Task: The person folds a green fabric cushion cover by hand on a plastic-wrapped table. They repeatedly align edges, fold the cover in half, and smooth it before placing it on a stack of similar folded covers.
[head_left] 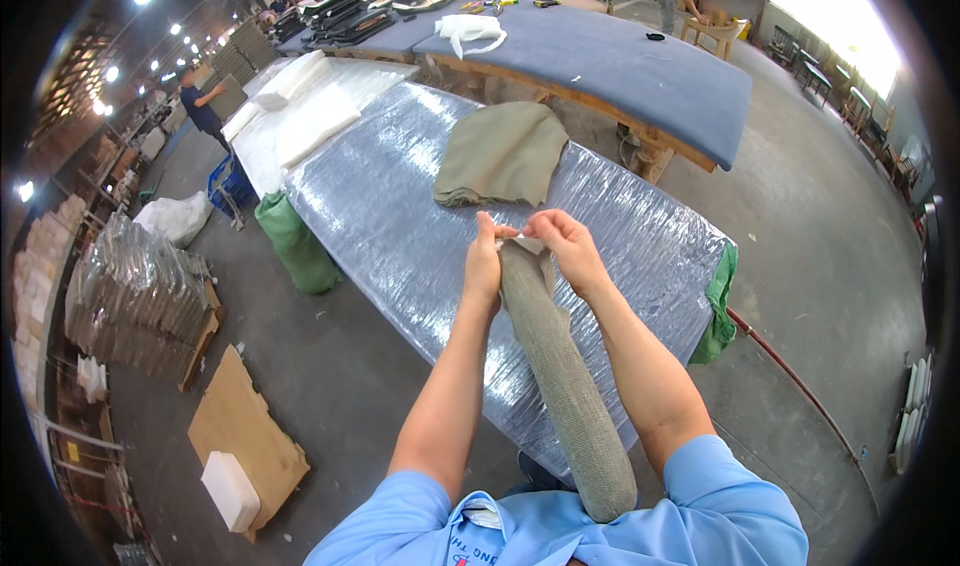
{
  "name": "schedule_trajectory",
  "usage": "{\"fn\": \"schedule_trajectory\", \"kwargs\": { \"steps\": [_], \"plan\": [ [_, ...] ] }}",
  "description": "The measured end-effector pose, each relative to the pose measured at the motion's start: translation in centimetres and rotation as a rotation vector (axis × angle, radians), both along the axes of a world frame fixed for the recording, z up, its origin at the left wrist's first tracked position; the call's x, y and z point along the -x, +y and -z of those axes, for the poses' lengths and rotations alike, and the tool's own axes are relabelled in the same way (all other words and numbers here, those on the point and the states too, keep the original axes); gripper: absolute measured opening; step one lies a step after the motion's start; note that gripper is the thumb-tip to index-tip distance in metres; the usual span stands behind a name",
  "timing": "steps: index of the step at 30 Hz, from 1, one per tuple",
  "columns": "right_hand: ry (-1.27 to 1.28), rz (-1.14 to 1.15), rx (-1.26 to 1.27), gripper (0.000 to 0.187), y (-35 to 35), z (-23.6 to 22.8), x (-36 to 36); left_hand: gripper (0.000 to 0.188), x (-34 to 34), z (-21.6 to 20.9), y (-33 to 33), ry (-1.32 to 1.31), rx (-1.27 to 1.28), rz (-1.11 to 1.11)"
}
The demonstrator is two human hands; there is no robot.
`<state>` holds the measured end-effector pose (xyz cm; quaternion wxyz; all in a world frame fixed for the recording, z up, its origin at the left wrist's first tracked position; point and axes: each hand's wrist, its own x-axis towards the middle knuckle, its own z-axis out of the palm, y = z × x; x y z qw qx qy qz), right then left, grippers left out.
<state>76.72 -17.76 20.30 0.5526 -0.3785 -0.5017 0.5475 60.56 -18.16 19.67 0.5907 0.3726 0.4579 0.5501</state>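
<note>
On the left, a white block (232,491) lies on brown cardboard (240,406), probably to keep it off the dirty floor. A green sack (295,246) stands beside the tabletop (370,201), whose clear film likely shields its surface. White sheets (325,131) lie at the far left end, away from the working spot. The left hand (487,261) is at the far end of a grey-green cloth tube (570,386); whether its grip is clamped, I cannot tell. Just beyond, folded cloth (505,156) lies within easy reach. The tube slopes from the hands over the tabletop's near edge to the blue shirt (700,506), seemingly braced against the body to free the fingers. The right hand (565,251) has its grip pinched on the tube's far end, perhaps to steady the opening.
</note>
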Motion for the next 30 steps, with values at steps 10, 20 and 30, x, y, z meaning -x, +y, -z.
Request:
{"fn": "schedule_trajectory", "kwargs": {
  "steps": [10, 20, 30],
  "plan": [
    [-0.170, 0.249, -0.078, 0.029, 2.4, 1.9, 0.5, 0.063, -2.4, -2.1, -2.2, 0.271, 0.024, 0.218],
    [-0.561, 0.152, -0.055, 0.031, 4.9, 1.7, 5.4, 0.049, 2.6, -0.6, -2.0, 0.071, 0.168, 0.133],
    [-1.256, -0.731, 0.672, 0.076, -8.7, 13.4, -15.0, 0.050, 17.3, 7.8, -25.0, -0.070, 0.552, -0.405]
  ]
}}
